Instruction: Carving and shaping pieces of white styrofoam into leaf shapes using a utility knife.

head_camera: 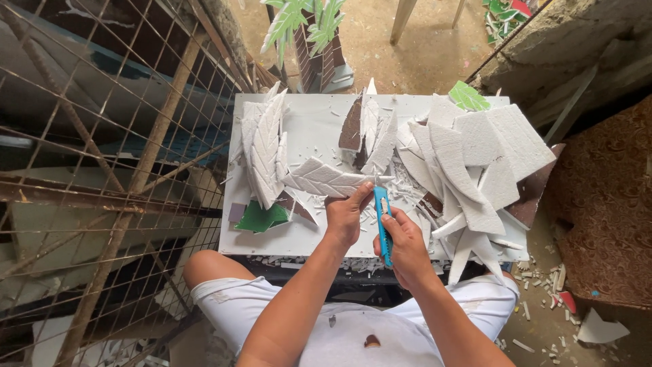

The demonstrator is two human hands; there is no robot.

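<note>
At the near edge of the white worktop [305, 238], the left hand [348, 214] pinches one end of a white foam leaf [326, 180], steadying it flat for cutting. The right hand [405, 246] has its grip clenched round a blue utility knife [383, 224], blade tip at the leaf's end. The foam looks light and crumbly, its surface scored with veins; a stack of finished leaves [266, 146], angular offcuts [475, 163] and fine shavings surround it
</note>
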